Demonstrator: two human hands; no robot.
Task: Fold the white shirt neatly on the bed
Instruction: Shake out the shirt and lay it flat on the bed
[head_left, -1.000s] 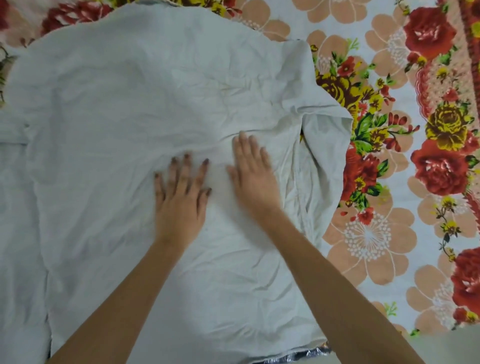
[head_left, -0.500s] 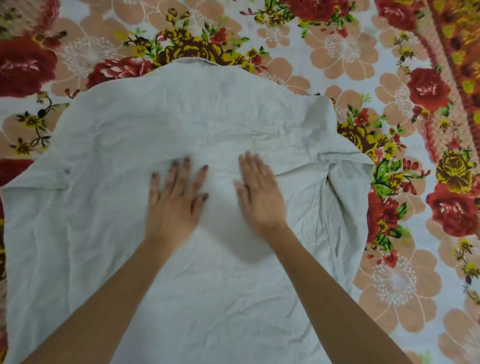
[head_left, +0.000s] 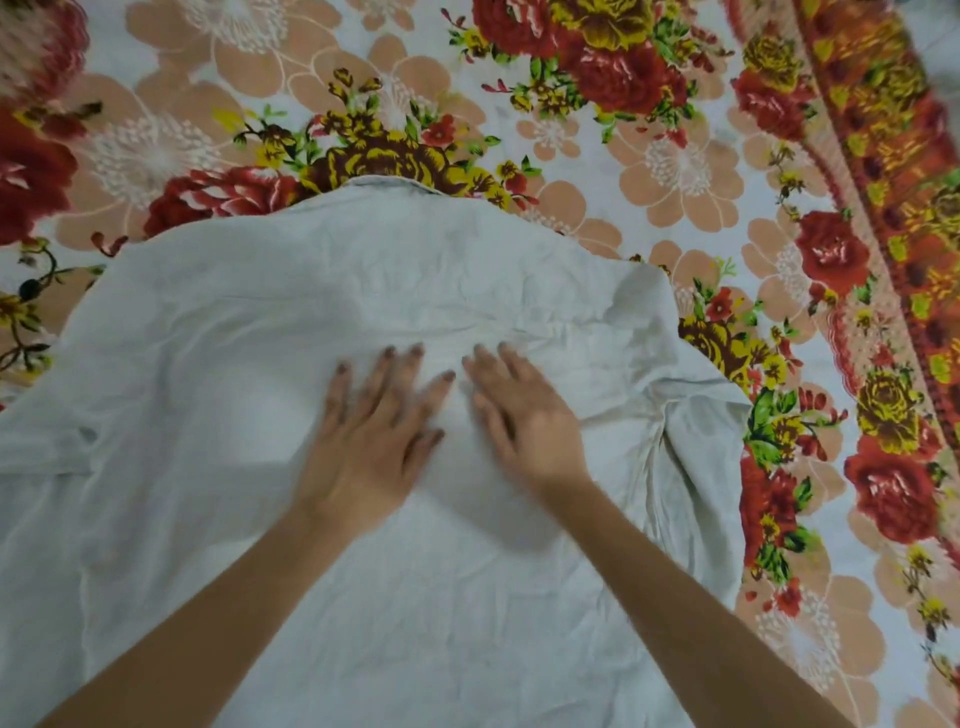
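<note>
White shirt (head_left: 218, 332) lies spread flat on the floral bedspread (head_left: 675, 156), filling the lower and middle left of the frame. Its far edge curves across just above centre, and part of it runs out past the left border. At the far left a crease and a fold of cloth (head_left: 36, 447) mark where that side's sleeve seems to begin, though its end is out of view. Near the centre the left hand (head_left: 371, 431) rests palm down on the fabric with its fingers straight and spread. Just to its right the right hand (head_left: 524, 421) presses flat in the same way. The two are side by side with fingertips almost meeting, and neither grips anything. Both are slightly blurred. Compared with a second ago, the hands sit closer together and a little higher on the garment. The view has also tipped up, so much more of the bedspread shows along the top. The wrinkles ahead of the fingers remain, which suggests the smoothing is under way rather than finished. Further right, the other sleeve (head_left: 696, 467) lies bunched and doubled over at the shirt's edge, much as it did before, with red and yellow roses beyond it. By my reading no fold has been made yet. The back is being flattened first, and that rumpled sleeve will need straightening before any clean fold is possible.
</note>
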